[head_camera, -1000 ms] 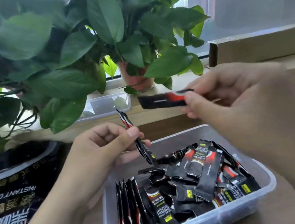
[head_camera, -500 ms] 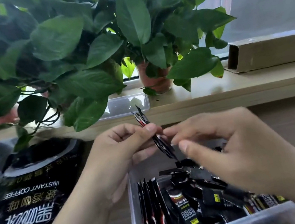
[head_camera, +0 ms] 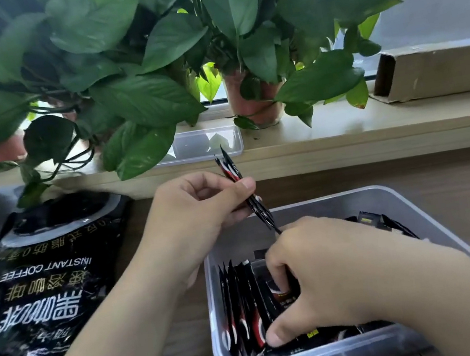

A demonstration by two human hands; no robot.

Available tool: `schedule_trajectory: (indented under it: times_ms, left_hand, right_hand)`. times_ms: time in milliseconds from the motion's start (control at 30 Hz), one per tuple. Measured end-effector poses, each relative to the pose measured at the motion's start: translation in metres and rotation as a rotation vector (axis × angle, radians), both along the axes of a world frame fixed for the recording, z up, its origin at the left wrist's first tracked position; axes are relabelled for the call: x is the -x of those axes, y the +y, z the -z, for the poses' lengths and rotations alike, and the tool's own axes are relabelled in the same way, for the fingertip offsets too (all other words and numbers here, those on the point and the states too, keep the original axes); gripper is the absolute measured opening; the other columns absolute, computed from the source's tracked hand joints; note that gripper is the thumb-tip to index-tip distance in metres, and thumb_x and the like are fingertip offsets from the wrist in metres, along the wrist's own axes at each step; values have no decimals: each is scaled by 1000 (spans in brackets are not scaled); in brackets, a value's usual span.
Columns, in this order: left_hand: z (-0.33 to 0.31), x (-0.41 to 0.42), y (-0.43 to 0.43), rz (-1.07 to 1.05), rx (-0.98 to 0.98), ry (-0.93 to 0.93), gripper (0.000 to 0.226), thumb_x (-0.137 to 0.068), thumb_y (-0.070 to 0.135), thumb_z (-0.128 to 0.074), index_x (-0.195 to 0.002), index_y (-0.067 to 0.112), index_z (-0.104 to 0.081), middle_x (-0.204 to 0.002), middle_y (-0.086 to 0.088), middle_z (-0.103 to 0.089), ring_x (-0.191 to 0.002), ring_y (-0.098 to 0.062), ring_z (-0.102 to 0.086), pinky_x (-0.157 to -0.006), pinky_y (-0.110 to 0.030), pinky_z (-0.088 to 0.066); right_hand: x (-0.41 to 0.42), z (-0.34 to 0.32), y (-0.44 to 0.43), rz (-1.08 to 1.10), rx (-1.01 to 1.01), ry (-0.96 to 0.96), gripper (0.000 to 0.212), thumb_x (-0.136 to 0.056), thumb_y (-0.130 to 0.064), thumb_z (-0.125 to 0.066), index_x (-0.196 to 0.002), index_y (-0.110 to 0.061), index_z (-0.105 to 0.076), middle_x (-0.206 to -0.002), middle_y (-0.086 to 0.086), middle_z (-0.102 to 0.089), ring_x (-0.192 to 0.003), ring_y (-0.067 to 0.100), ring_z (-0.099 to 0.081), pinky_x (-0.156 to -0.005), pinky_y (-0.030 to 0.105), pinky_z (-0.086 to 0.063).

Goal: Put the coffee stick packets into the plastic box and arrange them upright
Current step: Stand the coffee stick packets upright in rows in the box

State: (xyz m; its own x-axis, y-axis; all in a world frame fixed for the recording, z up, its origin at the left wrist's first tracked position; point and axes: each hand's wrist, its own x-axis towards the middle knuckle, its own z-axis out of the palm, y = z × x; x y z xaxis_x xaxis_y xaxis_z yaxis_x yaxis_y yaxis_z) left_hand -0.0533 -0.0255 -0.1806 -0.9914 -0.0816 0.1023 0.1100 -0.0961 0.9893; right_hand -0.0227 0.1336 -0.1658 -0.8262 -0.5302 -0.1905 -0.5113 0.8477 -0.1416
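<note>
— How much room is there around the plastic box [head_camera: 339, 195]?
— Its clear, round-cornered rim stands free, with bare wooden table [head_camera: 462, 186] to its right and behind it. Inside it is crowded. A row of packets [head_camera: 239, 301] stands on edge against its left wall, and loose packets [head_camera: 368, 219] are heaped over the rest.
— And the hands?
— The left hand [head_camera: 199, 211] hovers just above the box's back-left corner. Its thumb and curled fingers pinch a thin, tilted bunch of held packets [head_camera: 245, 188]. The right hand [head_camera: 321, 275] is down inside the box, fingers and thumb closed on some loose packets beside the standing row.
— Any writing?
— Left of the box lies a glossy, crumpled black coffee bag [head_camera: 43, 287]. "INSTANT COFFEE" reads upside down on it, beside Chinese characters. The print on the packets is too small to read.
— And behind the box?
— A pale windowsill [head_camera: 374, 126] holds leafy potted plants [head_camera: 144, 53], a shallow clear plastic piece [head_camera: 206, 143] and a brown cardboard carton [head_camera: 443, 71].
</note>
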Motion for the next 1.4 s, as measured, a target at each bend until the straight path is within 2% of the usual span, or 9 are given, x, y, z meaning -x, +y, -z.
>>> schedule_trajectory:
  times_ms: [133, 233, 467, 633, 800, 933, 1167, 1300, 1400]
  left_hand:
    - [1, 1, -1, 6, 39, -3, 18, -77, 11, -81, -75, 2, -65, -97, -28, -73, -91, -37, -74, -71, -24, -60]
    - [0, 1, -1, 11, 28, -2, 17, -77, 9, -80, -73, 3, -65, -99, -29, -72, -92, -38, -74, -69, -23, -59]
    - [0, 0, -1, 14, 28, 3, 17, -78, 10, -80, -71, 5, -65, -101, -31, -71, -95, -40, -72, -69, -24, -59]
    - [-1, 0, -1, 12, 20, -5, 17, -78, 10, -79, -74, 2, -65, -101, -30, -72, -95, -39, -73, -68, -22, -58]
    - [-1, -1, -2, 9, -19, 21, 22, -69, 16, -80, -73, 1, -64, -99, -30, -72, -93, -39, -73, -72, -27, -61]
    - [-4, -3, -1, 23, -90, 33, 21, -66, 16, -77, -72, 3, -62, -100, -30, -72, -90, -36, -75, -69, -27, -61]
    - [-7, -6, 2, 41, -41, 76, 18, -64, 19, -78, -66, 7, -64, -84, -20, -76, -77, -22, -75, -66, -24, -60]
    - [-12, -13, 3, 75, 83, 127, 20, -58, 31, -83, -61, 18, -68, -85, -19, -77, -89, -33, -76, -77, -34, -61]
    - [-11, -19, 6, 85, 249, 167, 29, -61, 35, -92, -64, 17, -69, -77, -14, -77, -91, -36, -74, -84, -49, -56]
  right_hand:
    - [6, 12, -4, -51, -32, 58, 49, -61, -63, -75, -91, -25, -67, -83, -4, -65, -78, 19, -65, -76, 36, -58]
    - [6, 8, 0, -45, 2, 41, 39, -64, -53, -75, -80, -19, -65, -74, -4, -60, -70, 20, -63, -66, 32, -56]
    - [8, 8, 4, -29, 43, 37, 37, -54, -46, -57, -79, -20, -69, -67, -7, -63, -66, 15, -65, -67, 35, -59]
    - [-7, -3, 12, 6, 213, 118, 13, -74, -31, -64, -81, -21, -69, -76, -7, -66, -71, 11, -62, -67, 32, -57]
    - [-14, -12, 17, 47, 396, 109, 8, -77, -25, -62, -77, -20, -69, -66, -5, -68, -62, 12, -59, -58, 26, -53]
    - [-19, -28, 24, 157, 706, 39, 9, -73, -19, -67, -70, -24, -74, -59, -10, -65, -49, 1, -53, -49, 8, -41]
    - [-12, -34, 36, 371, 946, -43, 12, -80, -23, -76, -73, -33, -78, -63, -8, -72, -49, 1, -55, -54, 10, -44]
    - [-3, -41, 48, 557, 1186, 154, 19, -73, -23, -77, -72, -42, -76, -63, -4, -73, -48, 7, -55, -63, 29, -51]
    - [0, -39, 43, 598, 1240, 290, 12, -74, -20, -76, -71, -31, -77, -61, -8, -72, -47, 3, -59, -52, 16, -48]
